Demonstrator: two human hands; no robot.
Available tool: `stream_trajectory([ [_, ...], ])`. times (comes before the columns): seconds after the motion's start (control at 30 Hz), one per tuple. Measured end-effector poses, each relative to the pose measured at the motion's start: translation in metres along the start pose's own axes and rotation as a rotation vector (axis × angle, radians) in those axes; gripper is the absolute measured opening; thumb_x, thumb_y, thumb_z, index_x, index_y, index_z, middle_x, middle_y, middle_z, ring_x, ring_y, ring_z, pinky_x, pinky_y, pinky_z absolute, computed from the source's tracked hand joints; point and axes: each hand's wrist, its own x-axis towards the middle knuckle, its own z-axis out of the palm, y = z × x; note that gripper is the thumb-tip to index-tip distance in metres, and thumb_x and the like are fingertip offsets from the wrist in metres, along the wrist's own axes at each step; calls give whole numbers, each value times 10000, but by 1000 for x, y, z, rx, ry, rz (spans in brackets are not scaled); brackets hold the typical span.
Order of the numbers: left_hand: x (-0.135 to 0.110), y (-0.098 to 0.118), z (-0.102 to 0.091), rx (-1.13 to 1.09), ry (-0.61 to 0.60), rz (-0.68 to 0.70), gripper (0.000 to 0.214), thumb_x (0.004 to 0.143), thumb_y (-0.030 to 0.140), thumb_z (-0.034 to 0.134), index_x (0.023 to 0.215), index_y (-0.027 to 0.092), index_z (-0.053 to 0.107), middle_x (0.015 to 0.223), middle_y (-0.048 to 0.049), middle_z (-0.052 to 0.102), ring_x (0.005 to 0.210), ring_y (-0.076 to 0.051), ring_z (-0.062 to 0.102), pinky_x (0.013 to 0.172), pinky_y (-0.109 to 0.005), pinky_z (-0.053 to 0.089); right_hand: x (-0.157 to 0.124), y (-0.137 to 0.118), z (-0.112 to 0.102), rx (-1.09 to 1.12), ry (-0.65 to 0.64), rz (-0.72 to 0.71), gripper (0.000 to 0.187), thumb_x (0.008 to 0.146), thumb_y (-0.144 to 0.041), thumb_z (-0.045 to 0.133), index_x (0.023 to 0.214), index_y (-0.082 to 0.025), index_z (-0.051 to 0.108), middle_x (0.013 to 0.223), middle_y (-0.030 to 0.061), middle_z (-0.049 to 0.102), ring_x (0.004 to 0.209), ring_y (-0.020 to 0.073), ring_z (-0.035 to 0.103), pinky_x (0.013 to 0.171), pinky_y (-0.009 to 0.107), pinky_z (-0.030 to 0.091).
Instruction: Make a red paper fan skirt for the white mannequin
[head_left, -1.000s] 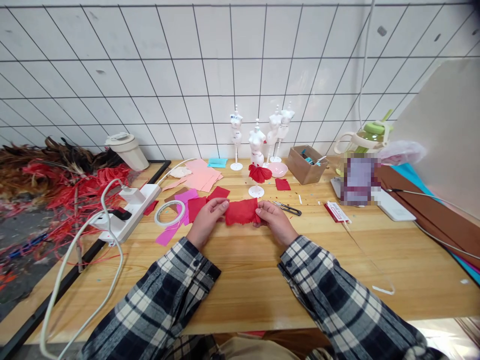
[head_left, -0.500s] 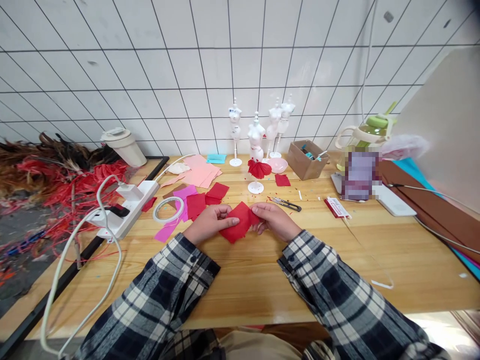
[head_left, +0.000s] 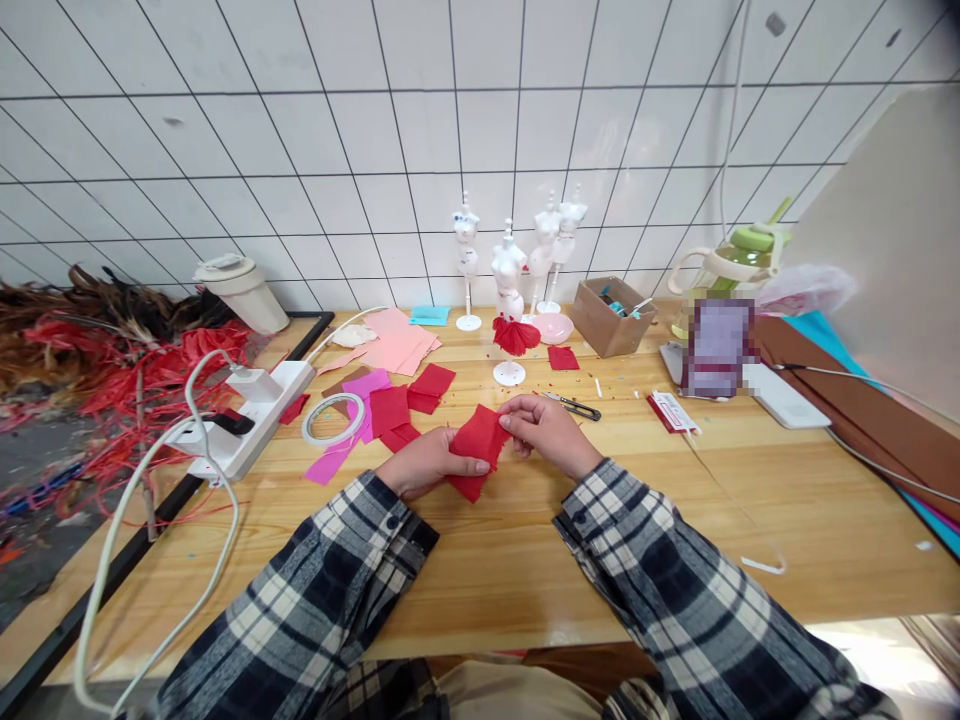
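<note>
A piece of red crepe-like paper (head_left: 477, 440) is held above the table between both hands. My left hand (head_left: 427, 460) pinches it from the left, thumb lying across its front. On the right, the fingers of my right hand (head_left: 546, 432) are closed on the paper's upper right edge. Beyond the hands stands a small white mannequin (head_left: 509, 268) on a round base, with a pleated red skirt (head_left: 516, 336) around its lower part. Thread snips (head_left: 574, 406) lie just past my right hand. Red paper squares (head_left: 390, 410) rest beyond my left hand.
A tape roll (head_left: 333, 419) lies on magenta paper (head_left: 330, 462) at left, near a white power strip (head_left: 259, 415) with cables. More mannequins (head_left: 466, 240), a pink dish (head_left: 553, 328) and a cardboard box (head_left: 613, 318) stand at the back. A phone (head_left: 716, 350) leans at right.
The red paper has turned in my hands, with its lower corner slightly lower. My left thumb has shifted down and right across it. My right fingers have moved slightly up along its edge.
</note>
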Motion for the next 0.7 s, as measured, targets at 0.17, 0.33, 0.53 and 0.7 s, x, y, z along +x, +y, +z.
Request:
stream_trajectory([
  [0.17, -5, -2, -7, -155, 160, 13, 254, 596, 219, 843, 783, 138, 692, 733, -46, 710, 677, -134, 640, 639, -224, 483, 4, 6, -39, -801, 328, -200, 215, 872, -346, 519, 915, -195, 666, 830, 56, 651, 801, 191, 571, 763, 333, 423],
  [0.33, -6, -4, -4, -224, 276, 44, 272, 587, 214, 852, 800, 131, 704, 783, -57, 721, 712, -143, 653, 657, -235, 509, 1, 26, -74, -1205, 383, -33, 278, 851, -375, 550, 1003, -166, 652, 995, 138, 607, 981, 286, 519, 831, 392, 374],
  [0.53, -2, -5, 3, -284, 350, 117, 264, 611, 205, 838, 832, 145, 707, 835, -39, 728, 732, -127, 647, 666, -217, 506, 1, 27, -70, -1194, 282, 2, 119, 840, -291, 545, 802, -179, 556, 893, 114, 614, 890, 265, 543, 758, 361, 371],
  [0.7, 1, -8, 4, -260, 389, 136, 238, 597, 206, 841, 780, 149, 702, 757, -14, 710, 674, -113, 623, 651, -222, 490, -10, 14, -38, -718, 100, -38, 90, 907, -236, 384, 978, -208, 430, 772, 23, 646, 686, 176, 567, 658, 290, 386],
])
